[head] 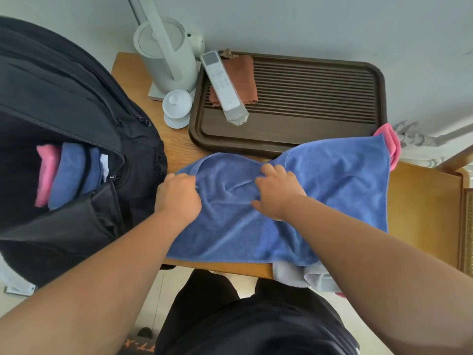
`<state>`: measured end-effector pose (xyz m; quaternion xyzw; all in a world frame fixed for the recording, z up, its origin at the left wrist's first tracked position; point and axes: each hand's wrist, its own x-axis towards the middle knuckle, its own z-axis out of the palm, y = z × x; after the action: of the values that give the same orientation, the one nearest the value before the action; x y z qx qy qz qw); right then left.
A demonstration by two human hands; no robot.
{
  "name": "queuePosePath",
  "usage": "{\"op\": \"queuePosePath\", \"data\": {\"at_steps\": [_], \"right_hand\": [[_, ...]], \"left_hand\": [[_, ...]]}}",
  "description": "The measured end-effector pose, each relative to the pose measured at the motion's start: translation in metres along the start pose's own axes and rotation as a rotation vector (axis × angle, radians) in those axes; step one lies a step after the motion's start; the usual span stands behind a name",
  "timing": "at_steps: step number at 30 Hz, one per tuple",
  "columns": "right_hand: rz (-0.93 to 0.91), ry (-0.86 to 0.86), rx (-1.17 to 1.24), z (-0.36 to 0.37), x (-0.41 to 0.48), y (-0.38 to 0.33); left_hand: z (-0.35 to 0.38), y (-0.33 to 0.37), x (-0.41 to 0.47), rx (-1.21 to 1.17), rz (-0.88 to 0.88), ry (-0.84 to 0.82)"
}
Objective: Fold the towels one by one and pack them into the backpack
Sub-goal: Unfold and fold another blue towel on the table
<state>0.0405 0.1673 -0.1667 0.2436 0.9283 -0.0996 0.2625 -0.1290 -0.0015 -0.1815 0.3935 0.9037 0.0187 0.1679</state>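
Observation:
A blue towel point(332, 190) lies spread and rumpled over the wooden table point(179, 149). My left hand point(179, 196) grips its left edge with curled fingers. My right hand point(277, 192) pinches a raised fold near the towel's upper middle. A pink towel point(389, 142) peeks out beneath the blue one at the right, and a white towel point(307, 276) hangs below it over the table's front edge. The black backpack point(64, 103) stands open at the left, holding a folded pink towel point(46, 172) and folded blue towels point(74, 175).
A dark wooden tea tray point(320, 124) at the back holds a white remote point(222, 85) and an orange cloth point(243, 75). A white kettle point(166, 52) and a white lidded cup point(176, 108) stand left of the tray. A wooden chair point(422, 213) is at the right.

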Motion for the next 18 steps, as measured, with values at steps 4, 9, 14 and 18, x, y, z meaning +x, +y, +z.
{"op": "queuePosePath", "data": {"at_steps": [4,9,14,18], "right_hand": [[-0.050,0.035,0.580,-0.016,-0.004,-0.018],[-0.028,-0.185,1.527,-0.047,-0.015,-0.051],[0.044,-0.076,1.607,-0.054,-0.015,-0.054],[0.150,0.097,1.506,-0.054,-0.012,-0.042]], "left_hand": [[-0.025,0.015,-0.007,-0.328,0.020,0.194],[-0.062,0.044,-0.023,-0.680,0.118,0.152],[-0.064,0.056,-0.032,-0.769,0.112,0.165],[-0.039,0.048,-0.037,-0.562,0.013,0.065]]}}
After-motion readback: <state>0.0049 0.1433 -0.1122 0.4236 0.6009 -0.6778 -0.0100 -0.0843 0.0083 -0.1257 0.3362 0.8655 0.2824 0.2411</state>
